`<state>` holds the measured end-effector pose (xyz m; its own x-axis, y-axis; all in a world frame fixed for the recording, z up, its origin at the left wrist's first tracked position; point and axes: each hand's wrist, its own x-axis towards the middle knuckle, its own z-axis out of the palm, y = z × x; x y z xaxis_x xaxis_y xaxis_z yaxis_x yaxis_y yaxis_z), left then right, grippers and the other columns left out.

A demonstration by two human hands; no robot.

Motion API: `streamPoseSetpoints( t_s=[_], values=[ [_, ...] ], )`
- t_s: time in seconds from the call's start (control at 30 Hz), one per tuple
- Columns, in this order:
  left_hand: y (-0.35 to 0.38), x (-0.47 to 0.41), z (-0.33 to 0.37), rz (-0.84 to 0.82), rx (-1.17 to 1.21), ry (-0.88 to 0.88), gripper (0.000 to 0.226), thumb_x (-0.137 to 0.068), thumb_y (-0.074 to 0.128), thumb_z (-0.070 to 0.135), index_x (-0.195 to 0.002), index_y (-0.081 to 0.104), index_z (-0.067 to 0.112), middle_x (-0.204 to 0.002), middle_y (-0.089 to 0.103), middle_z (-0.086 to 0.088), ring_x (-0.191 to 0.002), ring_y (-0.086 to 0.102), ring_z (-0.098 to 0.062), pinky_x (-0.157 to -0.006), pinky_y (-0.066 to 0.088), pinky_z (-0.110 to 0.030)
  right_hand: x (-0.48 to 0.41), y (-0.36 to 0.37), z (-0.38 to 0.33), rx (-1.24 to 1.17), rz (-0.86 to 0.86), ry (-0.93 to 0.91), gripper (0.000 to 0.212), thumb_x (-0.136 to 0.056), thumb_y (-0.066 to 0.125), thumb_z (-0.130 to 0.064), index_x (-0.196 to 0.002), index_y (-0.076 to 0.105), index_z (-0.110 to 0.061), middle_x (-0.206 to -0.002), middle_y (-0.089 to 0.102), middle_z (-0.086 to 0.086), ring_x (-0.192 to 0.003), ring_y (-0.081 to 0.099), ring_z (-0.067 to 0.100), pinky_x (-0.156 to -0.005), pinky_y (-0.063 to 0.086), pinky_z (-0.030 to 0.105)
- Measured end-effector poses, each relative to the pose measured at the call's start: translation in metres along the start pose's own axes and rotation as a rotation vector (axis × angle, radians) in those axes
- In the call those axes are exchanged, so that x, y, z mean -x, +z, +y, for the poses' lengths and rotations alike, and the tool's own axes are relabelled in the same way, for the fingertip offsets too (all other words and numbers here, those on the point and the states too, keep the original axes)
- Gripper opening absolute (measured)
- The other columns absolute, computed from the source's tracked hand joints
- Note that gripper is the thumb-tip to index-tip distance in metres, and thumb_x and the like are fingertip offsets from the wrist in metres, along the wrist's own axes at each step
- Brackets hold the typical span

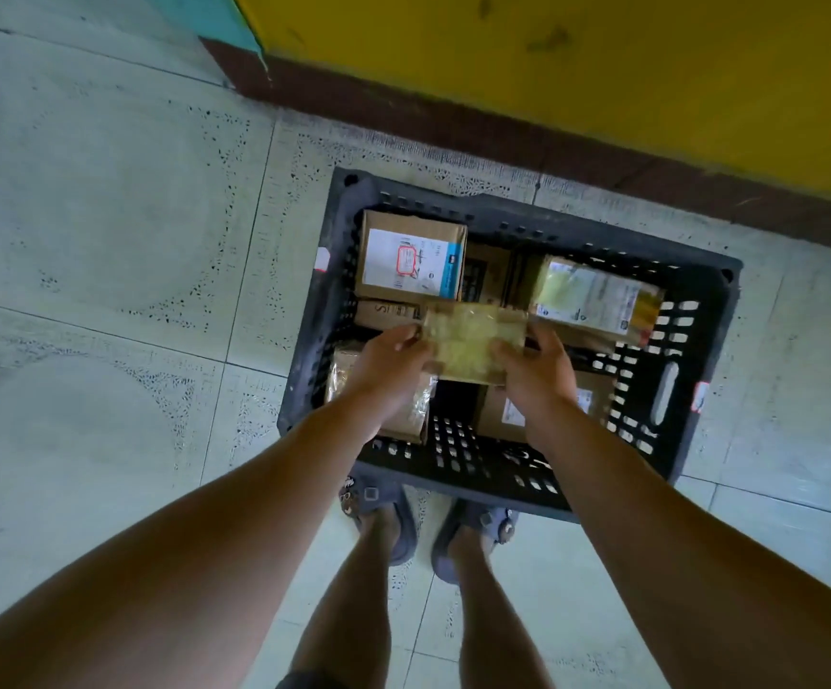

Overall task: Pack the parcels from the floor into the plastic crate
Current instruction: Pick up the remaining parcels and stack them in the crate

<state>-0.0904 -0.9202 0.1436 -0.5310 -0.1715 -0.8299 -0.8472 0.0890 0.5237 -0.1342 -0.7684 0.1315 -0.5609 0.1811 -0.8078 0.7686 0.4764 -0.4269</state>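
Crowding crate [453, 450] under held parcel [473, 335]: labelled box [411, 256]

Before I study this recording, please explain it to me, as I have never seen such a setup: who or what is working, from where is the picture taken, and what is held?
There is no machine here: a person works with bare hands. The single picture comes from a camera worn on the person's head, looking down, so you see their own arms, legs and sandals. The left hand and the right hand together hold a small taped parcel by its two ends, over a dark plastic crate that stands on the tiled floor near a yellow wall. Several parcels already lie in the crate, among them a white-labelled box at the far left and a yellowish parcel at the far right.
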Motion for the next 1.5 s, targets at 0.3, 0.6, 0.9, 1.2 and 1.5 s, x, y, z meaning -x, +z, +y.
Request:
streamPoseSetpoints(
  t_s=[0.3,0.6,0.9,1.2,1.5],
  values=[
    [-0.007,-0.076,0.010,0.135,0.071,-0.195,0.023,-0.098,0.047,0.021,-0.119,0.054,0.017,-0.113,0.058,-0.004,-0.100,0.055,-0.018,-0.074,0.042,-0.025,-0.047,0.005,0.024,-0.132,0.067,0.106,0.028,-0.086,0.069,-0.025,-0.111,0.061,-0.036,-0.083,0.063,-0.012,-0.077,0.068,0.016,-0.077,0.060,0.045],
    [-0.033,-0.124,-0.001,0.228,-1.437,0.556,0.053,-0.080,0.066,0.013,-0.129,0.046,0.013,-0.129,0.046,-0.009,-0.117,0.045,-0.029,-0.097,0.044,-0.042,-0.058,0.006,0.040,-0.078,0.151,0.023,0.030,-0.087,0.067,-0.027,-0.114,0.055,-0.031,-0.083,0.064,-0.012,-0.085,0.070,0.024,-0.076,0.059,0.050],
    [-0.045,-0.138,0.009,0.140,-1.474,0.659,0.049,-0.081,0.071,0.025,-0.123,0.049,0.012,-0.131,0.045,-0.008,-0.120,0.043,-0.030,-0.084,0.052,-0.045,-0.062,0.021,0.054,-0.031,0.168,-0.022,0.034,-0.085,0.068,-0.037,-0.115,0.053,-0.037,-0.094,0.069,-0.009,-0.083,0.070,0.017,-0.073,0.060,0.048],
    [-0.054,-0.133,0.020,0.150,-1.373,0.704,0.035,-0.084,0.068,0.023,-0.116,0.057,0.015,-0.128,0.051,-0.005,-0.119,0.046,-0.027,-0.078,0.050,-0.042,-0.053,0.062,0.028,0.042,0.040,-0.078,0.040,-0.087,0.063,-0.035,-0.123,0.045,-0.033,-0.095,0.062,-0.013,-0.065,0.057,0.008,-0.049,0.041,0.021],
    [-0.064,-0.135,0.027,0.150,-1.110,0.717,0.043,-0.086,0.059,0.004,-0.128,0.058,0.013,-0.137,0.049,-0.005,-0.124,0.048,-0.022,-0.098,0.045,-0.035,-0.069,0.091,0.020,0.113,0.000,-0.052,0.043,-0.088,0.063,-0.038,-0.125,0.042,-0.030,-0.086,0.059,-0.013,-0.073,0.060,0.011,-0.056,0.043,0.023]
  ],
)
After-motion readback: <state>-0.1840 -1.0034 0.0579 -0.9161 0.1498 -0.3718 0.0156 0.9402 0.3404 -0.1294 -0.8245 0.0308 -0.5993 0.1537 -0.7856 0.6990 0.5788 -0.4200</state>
